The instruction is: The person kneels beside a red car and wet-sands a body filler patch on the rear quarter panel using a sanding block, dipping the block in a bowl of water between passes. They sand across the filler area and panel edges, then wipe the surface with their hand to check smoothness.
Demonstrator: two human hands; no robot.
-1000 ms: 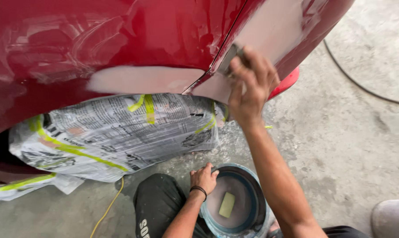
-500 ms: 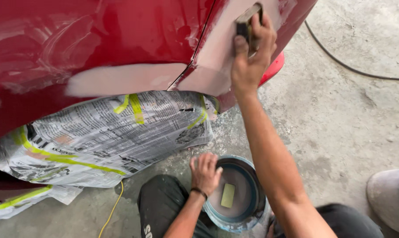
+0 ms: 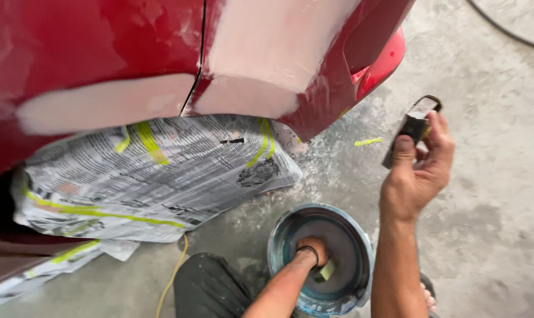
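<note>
Overhead, the red car body (image 3: 102,53) fills the upper part of the view, its glossy panels broken by broad pale, matte patches of sanded filler along the lower edge and up the panel to the right of a narrow seam. Below it, newspaper masking (image 3: 155,176) held with strips of yellow-green tape covers the wheel opening, crumpled and sagging toward the floor. The concrete floor (image 3: 503,235) stretches to the right, dusted pale near the car, with a dark cable crossing the top right corner and a small scrap of yellow-green tape (image 3: 368,142) lying near the bumper's corner.

Lower down, a round blue-grey bucket (image 3: 279,241) stands on the floor between the person's forearms, beside a dark-trousered knee. The left hand (image 3: 312,247) reaches down inside the bucket, a dark band on its wrist, the fingers curled at a small pale yellow-green sponge (image 3: 325,272) lying on the bottom; whether it grips the sponge cannot be told.

The right hand (image 3: 417,171) is raised over the floor, well apart from the car, to the right of the bumper. It pinches a small dark sanding block (image 3: 413,126) between thumb and curled fingers, the block tilted, its pale face turned upward.
</note>
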